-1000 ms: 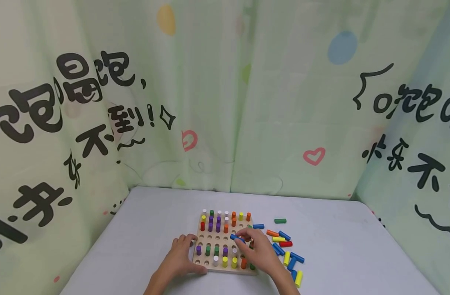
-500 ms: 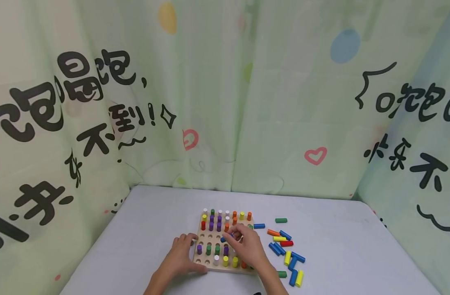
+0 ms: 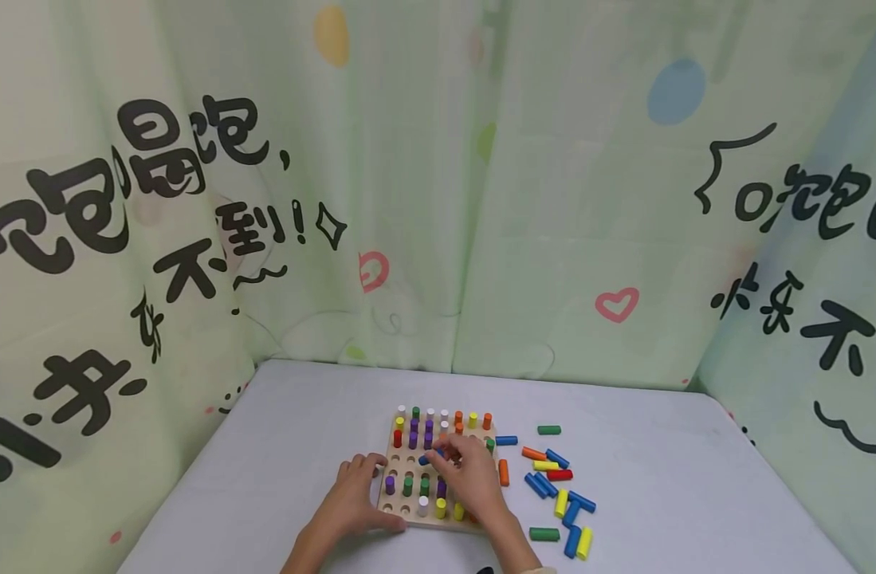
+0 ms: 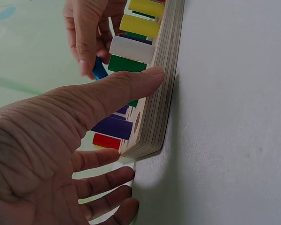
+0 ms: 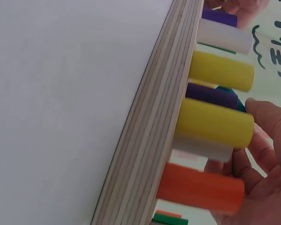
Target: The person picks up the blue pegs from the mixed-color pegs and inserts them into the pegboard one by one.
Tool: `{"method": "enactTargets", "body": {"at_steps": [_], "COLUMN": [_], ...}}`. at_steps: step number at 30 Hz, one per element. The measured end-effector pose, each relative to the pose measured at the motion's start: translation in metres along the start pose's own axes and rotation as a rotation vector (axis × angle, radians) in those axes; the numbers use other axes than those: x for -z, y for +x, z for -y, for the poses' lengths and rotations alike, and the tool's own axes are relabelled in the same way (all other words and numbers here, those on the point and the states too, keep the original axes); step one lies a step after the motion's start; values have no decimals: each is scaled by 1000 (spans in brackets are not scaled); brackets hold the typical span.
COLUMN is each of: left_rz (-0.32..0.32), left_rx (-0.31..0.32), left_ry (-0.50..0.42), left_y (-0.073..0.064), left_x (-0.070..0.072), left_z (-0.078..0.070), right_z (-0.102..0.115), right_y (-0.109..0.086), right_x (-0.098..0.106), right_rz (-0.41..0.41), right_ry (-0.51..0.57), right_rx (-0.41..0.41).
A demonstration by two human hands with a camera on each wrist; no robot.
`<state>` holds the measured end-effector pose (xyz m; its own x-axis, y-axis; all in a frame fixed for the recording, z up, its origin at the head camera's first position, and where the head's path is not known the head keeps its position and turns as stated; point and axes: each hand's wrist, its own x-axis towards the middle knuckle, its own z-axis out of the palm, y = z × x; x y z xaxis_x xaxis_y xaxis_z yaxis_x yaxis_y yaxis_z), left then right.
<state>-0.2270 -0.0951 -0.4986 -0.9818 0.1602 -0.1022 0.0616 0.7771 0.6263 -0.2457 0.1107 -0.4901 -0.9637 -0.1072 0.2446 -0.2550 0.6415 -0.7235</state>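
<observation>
My left hand [image 3: 353, 496] holds the near-left corner of a wooden pegboard [image 3: 402, 468]. In the left wrist view its thumb [image 4: 145, 82] lies on the layered front edge, the other fingers along the side. Over the board's middle, my right hand [image 3: 475, 481] pinches a blue peg [image 3: 425, 460] between thumb and fingertips. This peg is tilted, close above holes in the middle rows. Upright pegs fill much of the back and front rows, among them a red peg [image 3: 398, 438] and a yellow peg [image 5: 214, 123]. The right hand hides part of the board.
Loose pegs lie on the white table [image 3: 667, 478] right of the board, including a green peg [image 3: 544, 534], a red peg [image 3: 559, 475] and several blue ones. An orange peg [image 3: 504, 472] lies right beside the board's edge. A printed curtain [image 3: 524, 239] hangs behind the table.
My right hand has moved left across the board with the blue peg, uncovering the orange and green pegs on the table. The left hand stays at the board's corner.
</observation>
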Motion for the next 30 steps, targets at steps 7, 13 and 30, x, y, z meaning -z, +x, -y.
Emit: {"method": "enactTargets", "body": {"at_steps": [7, 13, 30], "left_rz": [4, 7, -2], "left_rx": [2, -2, -57], "left_ry": [12, 4, -11], "left_y": [1, 1, 0], "left_x": [-1, -1, 0], "left_z": [2, 3, 4], "right_z": [6, 13, 20], "right_y": [4, 7, 16], "right_x": [-9, -19, -39], "right_rz": [8, 0, -16], "right_ry": [6, 41, 25], "right_rx": [23, -39, -25]}}
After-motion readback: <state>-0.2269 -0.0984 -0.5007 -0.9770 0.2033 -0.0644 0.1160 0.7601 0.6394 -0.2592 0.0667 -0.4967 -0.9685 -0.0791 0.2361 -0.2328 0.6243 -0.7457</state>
